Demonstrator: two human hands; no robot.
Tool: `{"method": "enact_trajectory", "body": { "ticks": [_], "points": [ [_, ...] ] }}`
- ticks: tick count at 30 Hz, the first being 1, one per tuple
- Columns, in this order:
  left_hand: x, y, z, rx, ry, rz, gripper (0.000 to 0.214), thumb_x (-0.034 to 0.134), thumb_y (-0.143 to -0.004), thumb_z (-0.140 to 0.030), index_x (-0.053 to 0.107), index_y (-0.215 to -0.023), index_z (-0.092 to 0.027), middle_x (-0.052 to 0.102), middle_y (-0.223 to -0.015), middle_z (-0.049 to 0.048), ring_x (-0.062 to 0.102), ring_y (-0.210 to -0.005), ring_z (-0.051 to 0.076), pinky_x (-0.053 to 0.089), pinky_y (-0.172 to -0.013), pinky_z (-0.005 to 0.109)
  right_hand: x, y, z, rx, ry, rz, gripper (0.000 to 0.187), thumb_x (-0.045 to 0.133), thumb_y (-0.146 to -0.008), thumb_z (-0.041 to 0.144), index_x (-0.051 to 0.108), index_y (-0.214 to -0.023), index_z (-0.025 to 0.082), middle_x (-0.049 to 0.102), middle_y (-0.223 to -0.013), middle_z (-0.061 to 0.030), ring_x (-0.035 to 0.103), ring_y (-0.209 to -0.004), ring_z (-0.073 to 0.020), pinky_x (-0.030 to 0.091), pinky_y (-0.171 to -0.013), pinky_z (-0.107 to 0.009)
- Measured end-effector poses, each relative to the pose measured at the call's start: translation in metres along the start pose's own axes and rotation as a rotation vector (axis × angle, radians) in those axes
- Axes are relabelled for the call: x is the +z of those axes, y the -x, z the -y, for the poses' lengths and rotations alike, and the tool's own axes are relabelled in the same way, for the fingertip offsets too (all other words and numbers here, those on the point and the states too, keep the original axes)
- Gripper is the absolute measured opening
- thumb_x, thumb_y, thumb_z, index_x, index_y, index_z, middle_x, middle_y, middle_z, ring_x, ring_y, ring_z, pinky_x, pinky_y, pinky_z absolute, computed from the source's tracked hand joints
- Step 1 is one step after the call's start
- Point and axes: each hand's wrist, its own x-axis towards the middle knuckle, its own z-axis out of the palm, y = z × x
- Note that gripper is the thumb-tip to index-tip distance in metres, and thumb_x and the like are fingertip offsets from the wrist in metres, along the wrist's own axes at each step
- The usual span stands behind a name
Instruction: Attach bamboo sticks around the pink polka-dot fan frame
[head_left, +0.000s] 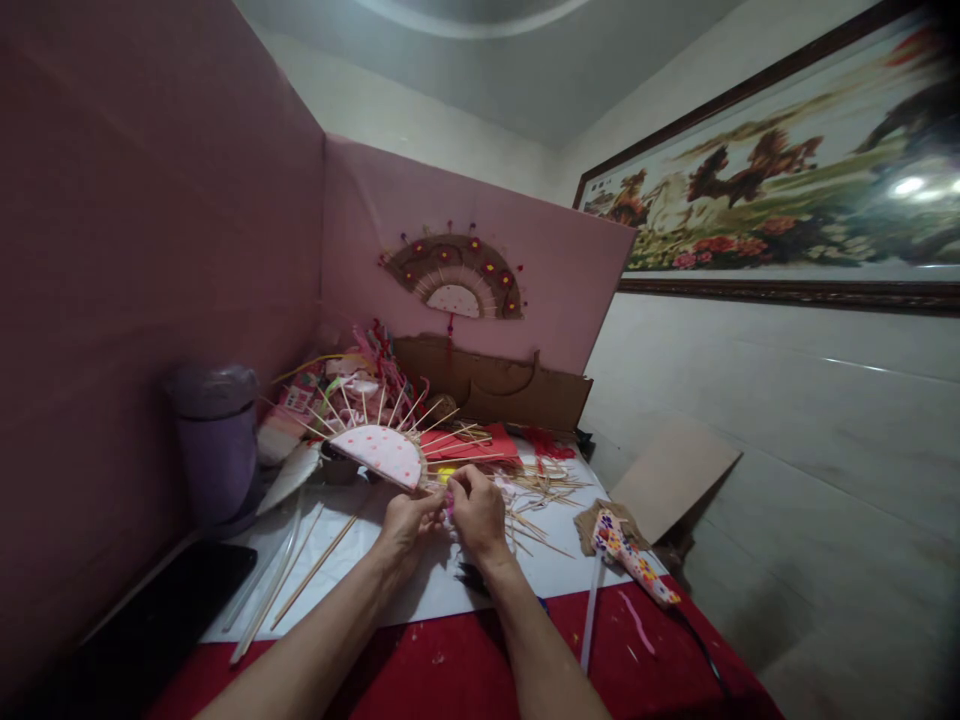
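My left hand (414, 518) and my right hand (480, 508) meet over the front middle of the table, thumbs and fingers closed. Between their fingertips shows a small pinkish-purple piece (450, 503), too small and covered to name exactly. Just beyond my left hand is a half-round white piece with pink dots (381, 452), thin wooden sticks (429, 412) fanning out from its curved edge. Its lower right corner comes close to my left fingertips; whether they touch cannot be seen. A bit of yellow (445, 474) peeks out behind my fingers.
Loose sticks (544, 535) and red sheets (480, 445) lie beyond my right hand. At right rests a flower-patterned glue gun (634, 562) with its cord. Clear glue sticks (270, 580), a black phone-like slab (176, 600) and a purple bin (217, 455) are left. A decorated fan (457, 270) hangs behind.
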Motion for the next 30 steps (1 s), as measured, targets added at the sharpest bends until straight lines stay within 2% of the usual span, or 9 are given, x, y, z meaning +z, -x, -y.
{"method": "enact_trajectory", "body": {
  "ticks": [17,23,30],
  "points": [
    [-0.001,0.000,0.000,-0.010,0.022,-0.012,0.004,0.064,-0.063,-0.004,0.061,-0.065,-0.006,0.059,-0.052,0.0041,0.050,-0.038,0.007,0.038,-0.035,0.015,-0.006,-0.003,-0.004,-0.011,-0.169,0.047,0.016,0.046,-0.079,0.024,0.059,-0.071,0.019,0.064,-0.066,-0.0013,0.058,-0.061,-0.0147,0.041,-0.056,-0.023],
    [-0.001,0.000,-0.001,-0.011,0.025,-0.001,0.005,0.064,-0.063,-0.003,0.062,-0.066,-0.006,0.059,-0.052,0.0042,0.051,-0.040,0.007,0.039,-0.035,0.015,-0.010,-0.002,0.000,-0.005,-0.210,0.054,0.017,0.044,-0.078,0.020,0.060,-0.079,0.018,0.066,-0.072,-0.0032,0.060,-0.067,-0.0158,0.043,-0.059,-0.024],
    [-0.002,0.001,-0.002,-0.002,0.037,-0.005,0.005,0.061,-0.064,-0.001,0.061,-0.065,-0.006,0.058,-0.051,0.0038,0.050,-0.039,0.006,0.040,-0.037,0.014,-0.014,0.002,-0.003,-0.035,-0.222,0.131,0.009,0.054,-0.070,0.016,0.062,-0.070,0.017,0.065,-0.068,-0.0025,0.060,-0.065,-0.0153,0.045,-0.061,-0.025]
  ]
}}
